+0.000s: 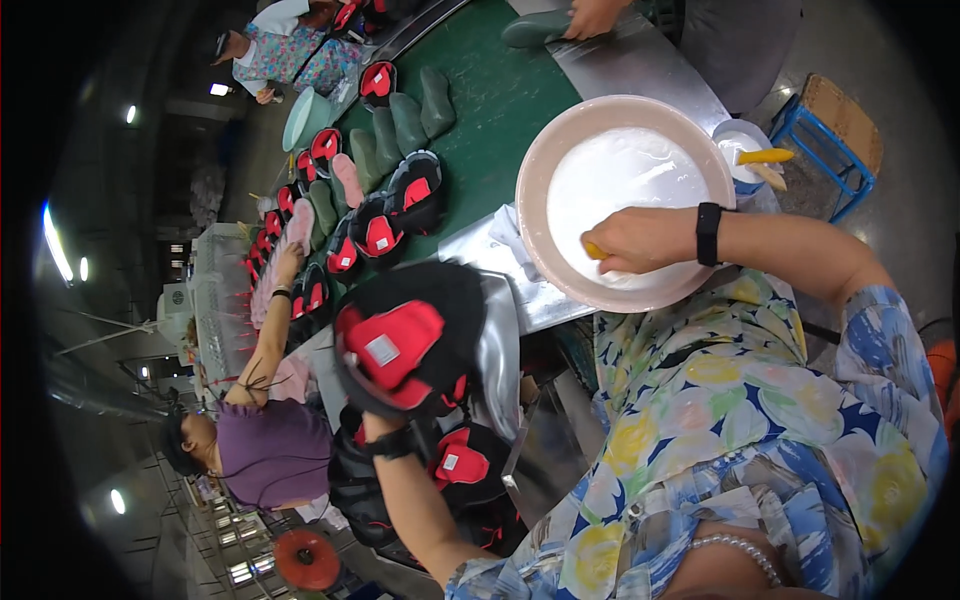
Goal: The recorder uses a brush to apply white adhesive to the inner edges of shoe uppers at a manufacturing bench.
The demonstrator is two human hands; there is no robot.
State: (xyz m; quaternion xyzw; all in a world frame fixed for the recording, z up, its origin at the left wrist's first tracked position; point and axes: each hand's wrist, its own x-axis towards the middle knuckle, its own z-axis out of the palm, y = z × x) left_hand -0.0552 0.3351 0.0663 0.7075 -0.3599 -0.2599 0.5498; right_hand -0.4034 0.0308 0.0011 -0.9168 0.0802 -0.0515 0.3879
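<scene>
Off to the left, a co-worker in a purple top (pixel 270 450) reaches over a row of black-and-red shoe uppers (pixel 345 245) and grey-green foot-shaped lasts (pixel 405 120) laid along the green conveyor surface (pixel 500 90). Moving in, the left hand (pixel 385 410) comes up from below, its grip clenched under a black fabric shoe upper with a red padded tongue panel (pixel 405 340), raised just above the metal edge of the surface; it looks light, soft and floppy, so cupping it from inside or beneath the rim seems the sure hold. More of the same uppers are piled below it (pixel 455 470). To the right, the right hand (pixel 640 240), a black band at the wrist, pinches a small yellow-handled brush (pixel 594 250) in the wide pinkish plastic basin of white, glossy liquid (pixel 625 200), probably slick and drippy. A smaller white cup holding a yellow tool (pixel 745 155) stands just beside the basin.
</scene>
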